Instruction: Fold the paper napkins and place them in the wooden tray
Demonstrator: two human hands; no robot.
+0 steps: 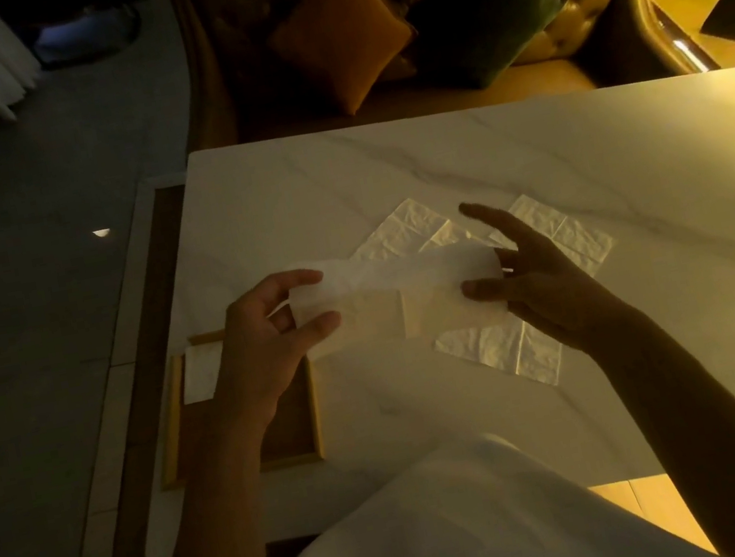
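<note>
At the table's near-left corner sits the wooden tray, one folded napkin lying inside by its left rim. My left hand hovers above the tray, thumb and fingers pinching the left end of a paper napkin lifted off the white table. My right hand grips the other end with its thumb, fingers spread. Under it, unfolded napkins lie overlapping. Beyond them and to the right, the tabletop is bare.

Left hand hides most of the tray — held napkin covers flat napkins at 12 o'clock.
</note>
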